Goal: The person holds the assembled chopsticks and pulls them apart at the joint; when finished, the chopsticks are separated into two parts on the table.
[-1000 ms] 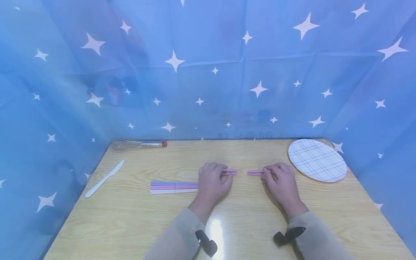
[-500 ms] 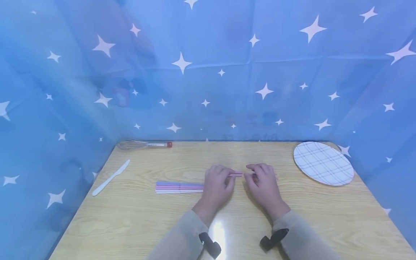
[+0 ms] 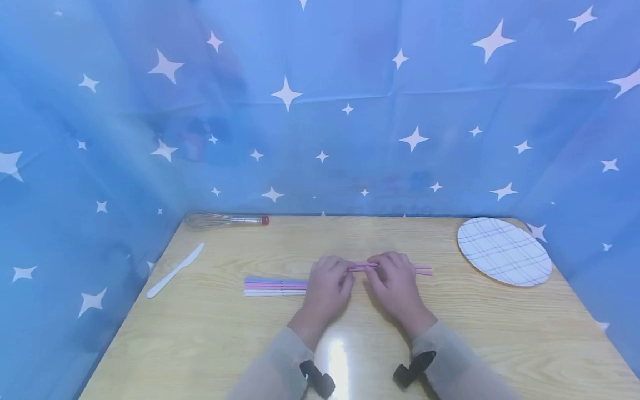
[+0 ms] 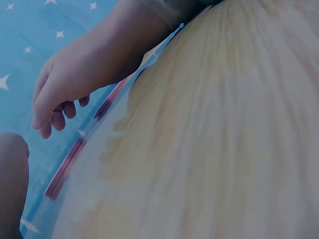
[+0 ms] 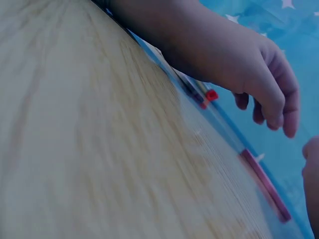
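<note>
Blue star-print cloth [image 3: 350,66]: behind pale wood-grain table [image 3: 225,339]. Silver wire whisk with red tip [image 3: 239,220]: back left corner-ish. Slim white knife [image 3: 175,270]: in front of whisk, near left edge. Row of thin blue, pink and white chopsticks [image 3: 274,286]: center-left, right ends hidden behind bare left hand [image 3: 327,286]. Thin pink chopsticks [image 3: 424,273]: between that and bare right hand [image 3: 396,286], also right of latter. Round checked white plate [image 3: 504,251]: back right corner.

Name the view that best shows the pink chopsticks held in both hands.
Head: it shows the pink chopsticks in the gap between the left hand and right hand, plus their ends past the right. Left wrist shows two dim pink stretches; right wrist, one short dim stretch.
</note>
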{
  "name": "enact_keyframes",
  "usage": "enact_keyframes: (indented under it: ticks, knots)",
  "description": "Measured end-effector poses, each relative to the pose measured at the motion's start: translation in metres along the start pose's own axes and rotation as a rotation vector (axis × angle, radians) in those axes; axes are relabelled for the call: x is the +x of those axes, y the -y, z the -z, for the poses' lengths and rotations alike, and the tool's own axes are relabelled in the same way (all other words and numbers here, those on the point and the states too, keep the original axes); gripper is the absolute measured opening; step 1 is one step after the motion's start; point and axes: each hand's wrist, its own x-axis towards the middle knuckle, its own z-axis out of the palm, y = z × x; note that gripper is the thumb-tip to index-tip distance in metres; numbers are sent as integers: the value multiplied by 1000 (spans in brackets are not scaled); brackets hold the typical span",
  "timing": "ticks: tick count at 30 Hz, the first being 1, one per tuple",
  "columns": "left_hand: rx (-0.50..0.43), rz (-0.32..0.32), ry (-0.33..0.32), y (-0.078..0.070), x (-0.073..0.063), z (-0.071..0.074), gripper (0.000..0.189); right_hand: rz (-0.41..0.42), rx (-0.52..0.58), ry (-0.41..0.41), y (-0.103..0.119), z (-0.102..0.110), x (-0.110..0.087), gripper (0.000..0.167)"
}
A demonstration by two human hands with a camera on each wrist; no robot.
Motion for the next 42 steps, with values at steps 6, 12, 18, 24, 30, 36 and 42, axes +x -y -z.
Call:
enact_keyframes:
  ticks: [6, 12, 18, 24, 30, 36, 42]
  knots:
    - [0, 66, 23, 17, -4, 18, 19, 26, 5, 24, 16, -14, 5, 17]
    - [14, 94, 13, 36, -13, 35, 19, 64, 42, 56, 31, -28, 7, 15]
    - [72, 107, -29, 64, -27, 61, 17, 84, 54, 109, 51, -42, 11, 11]
    - [91, 114, -81, 89, -40, 86, 16, 96, 36, 143, 70, -58, 11, 10]
    - [92, 141, -109, 105, -46, 98, 12, 107, 80, 165, 82, -72, 14, 9]
    - [56, 303, -14, 105, -45, 100, 16, 137, 63, 143, 82, -80, 16, 6]
    - [33, 408, 47, 106, -48, 101, 18, 115, 28, 174, 82, -81, 14, 10]
